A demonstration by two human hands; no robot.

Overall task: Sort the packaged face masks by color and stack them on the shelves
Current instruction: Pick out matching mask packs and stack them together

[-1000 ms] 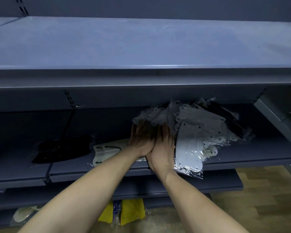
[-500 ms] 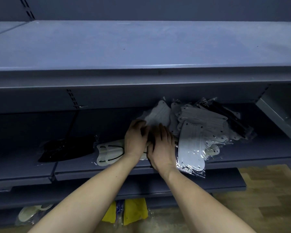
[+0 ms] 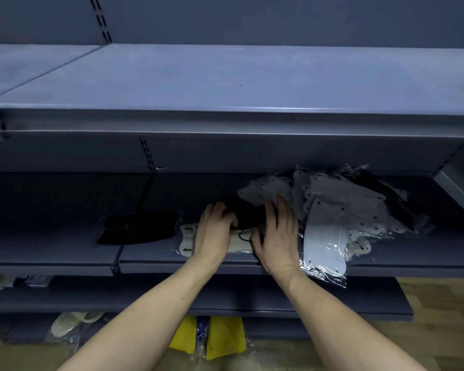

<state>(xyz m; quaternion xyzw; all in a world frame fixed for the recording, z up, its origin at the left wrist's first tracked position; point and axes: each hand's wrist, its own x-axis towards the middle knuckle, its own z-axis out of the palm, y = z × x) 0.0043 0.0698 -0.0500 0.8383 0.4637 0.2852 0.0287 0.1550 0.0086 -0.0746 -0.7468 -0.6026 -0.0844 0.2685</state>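
Black mask — between both hands.

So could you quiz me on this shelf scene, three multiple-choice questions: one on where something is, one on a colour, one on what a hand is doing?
1. Where does the lone black mask packet lie?
A. left of both hands
B. on the top shelf
C. on the floor

2. What colour are the packets at floor level?
A. red
B. yellow
C. white

3. What is the left hand doing?
A. hanging idle
B. pointing upward
C. gripping a dark mask packet

Answers: 1 A, it sits left on the middle shelf; 2 B, bright yellow; 3 C, fingers curl round it.
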